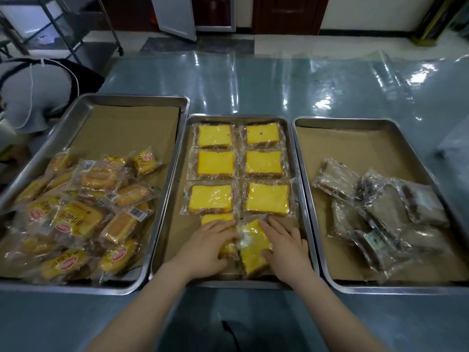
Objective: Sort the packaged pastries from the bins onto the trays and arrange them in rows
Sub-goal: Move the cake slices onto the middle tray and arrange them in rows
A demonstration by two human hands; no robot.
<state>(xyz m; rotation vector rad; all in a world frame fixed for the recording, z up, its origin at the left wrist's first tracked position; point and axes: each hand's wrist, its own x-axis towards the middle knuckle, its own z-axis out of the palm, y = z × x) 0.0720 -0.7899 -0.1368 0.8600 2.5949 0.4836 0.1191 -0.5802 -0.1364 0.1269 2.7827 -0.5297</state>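
Bench (279, 85) grey-blue, under glossy clear film. Three steel trays side by side along near edge, each lined with brown paper (127, 128).

Mid tray (238, 116): six yellow slices (215, 163), each in clear wrap, lying flat in two columns of three, from far edge toward near edge. Neighbours close or just touching. Fourth row, at near edge, not yet squared: two more wrapped yellow slices under the hands.

Left hand (208, 246): palm down, fingers fairly straight and close together, lying flat on left slice (217, 217). No curl round it seen. Only far strip of left slice showing, roughly in line with left column, just nearer than third row.

Right hand (286, 246): palm down, fingers straight and slightly spread, resting on right slice (253, 247), thumb laid on its near right part. Right slice tilted, one corner pointing toward far edge, out of line with right column. Touching or overlapping left slice; cannot tell which.

Left tray (132, 97): buns (76, 219) in yellow-printed clear wrap, heaped loosely over near half, many overlapping. Paper showing over far half.

Right tray (342, 120): brown packs (385, 212) in clear wrap, loose overlapping heap toward near right corner, one at far left of heap.

Person (33, 97) in grey top with dark strap beyond far left corner of left tray, only partly in view.
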